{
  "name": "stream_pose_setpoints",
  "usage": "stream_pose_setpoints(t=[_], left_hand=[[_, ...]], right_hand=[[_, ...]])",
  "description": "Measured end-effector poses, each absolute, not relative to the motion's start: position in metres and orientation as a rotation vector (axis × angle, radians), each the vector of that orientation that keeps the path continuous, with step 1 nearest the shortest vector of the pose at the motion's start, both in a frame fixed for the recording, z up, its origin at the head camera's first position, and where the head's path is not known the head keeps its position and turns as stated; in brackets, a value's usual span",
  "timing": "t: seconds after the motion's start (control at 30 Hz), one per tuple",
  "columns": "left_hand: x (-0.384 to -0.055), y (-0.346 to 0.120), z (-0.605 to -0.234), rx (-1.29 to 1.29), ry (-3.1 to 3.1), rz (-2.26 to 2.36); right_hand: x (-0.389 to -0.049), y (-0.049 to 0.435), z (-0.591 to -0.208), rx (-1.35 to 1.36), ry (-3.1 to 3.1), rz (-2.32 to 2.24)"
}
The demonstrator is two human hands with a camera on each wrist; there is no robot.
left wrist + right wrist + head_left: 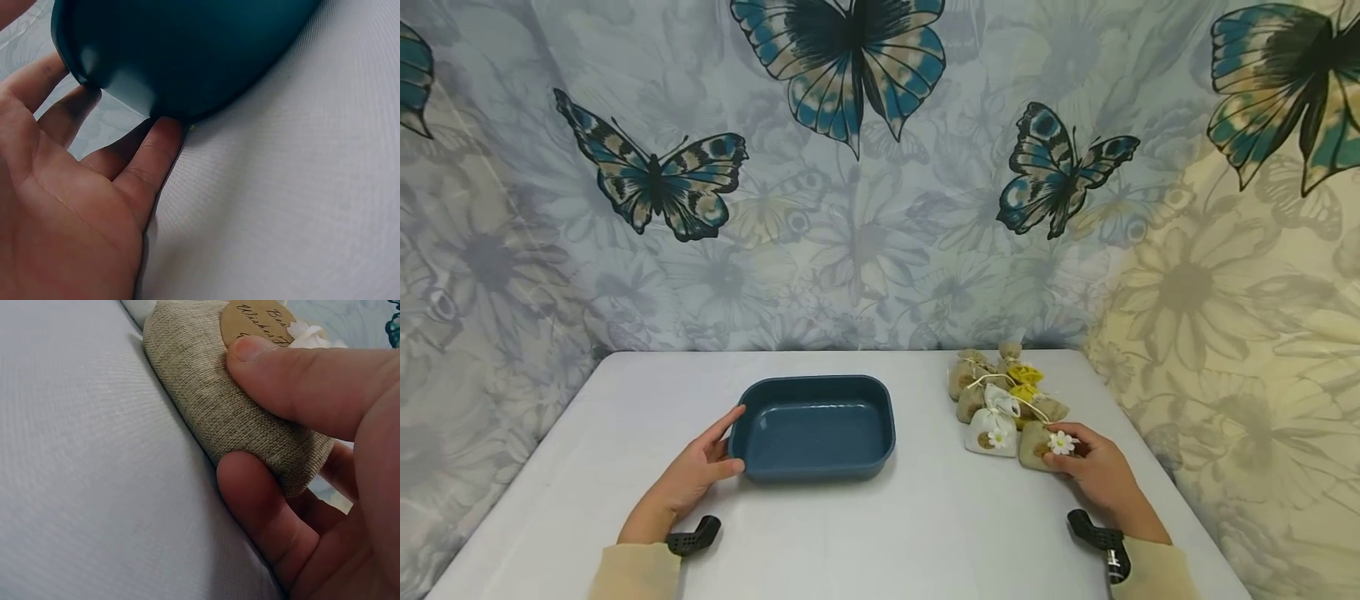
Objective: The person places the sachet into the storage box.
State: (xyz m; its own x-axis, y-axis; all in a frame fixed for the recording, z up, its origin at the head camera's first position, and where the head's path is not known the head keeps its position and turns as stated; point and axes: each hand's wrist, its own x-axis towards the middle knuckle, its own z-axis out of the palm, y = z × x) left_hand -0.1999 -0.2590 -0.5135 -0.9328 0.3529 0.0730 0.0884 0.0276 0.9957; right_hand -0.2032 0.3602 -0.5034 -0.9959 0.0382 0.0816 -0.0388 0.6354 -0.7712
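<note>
A person's left hand [688,477] rests against the left end of a dark teal-blue rectangular dish with rounded corners and a glossy inside [812,437], its thumb and fingers spread apart, one fingertip at the rear corner and the thumb at the front one. The dish stands upright on a table with a white cloth covering [910,542], left of the middle. Well apart from it, on the right side, the right hand [1103,473] pinches a small tan woven-fabric bag [1034,446], thumb on top and fingers on the opposite side; whether the bag is lifted off the cloth cannot be told. A round brown paper tag with dark script [253,322] and a white artificial flower [1062,442] sit on the bag near the thumb. Just left of the bag is a white fabric pouch with a gathered neck [992,429], also bearing a flower. Behind these two, more tan fabric bags [964,379] and bright yellow gathered fabric [1025,375] cluster close together. Beyond the table hangs a pale grey-blue cloth printed with flowers and butterflies [865,250].
</note>
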Motion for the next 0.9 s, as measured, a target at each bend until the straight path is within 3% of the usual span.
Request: stream_pose_setpoints(t=[0.47, 0.67, 0.9], left_hand=[[-0.196, -0.257, -0.512, 0.362, 2.081, 2.009], [-0.196, -0.256, -0.513, 0.347, 2.088, 2.016], [-0.197, -0.258, -0.513, 0.378, 2.073, 2.026]], right_hand=[[-0.195, 0.372, -0.505, -0.180, -2.141, 2.012], [-0.192, 0.374, -0.481, 0.071, -1.669, 2.319], [-0.208, 0.357, -0.447, 0.419, -1.530, 2.412]])
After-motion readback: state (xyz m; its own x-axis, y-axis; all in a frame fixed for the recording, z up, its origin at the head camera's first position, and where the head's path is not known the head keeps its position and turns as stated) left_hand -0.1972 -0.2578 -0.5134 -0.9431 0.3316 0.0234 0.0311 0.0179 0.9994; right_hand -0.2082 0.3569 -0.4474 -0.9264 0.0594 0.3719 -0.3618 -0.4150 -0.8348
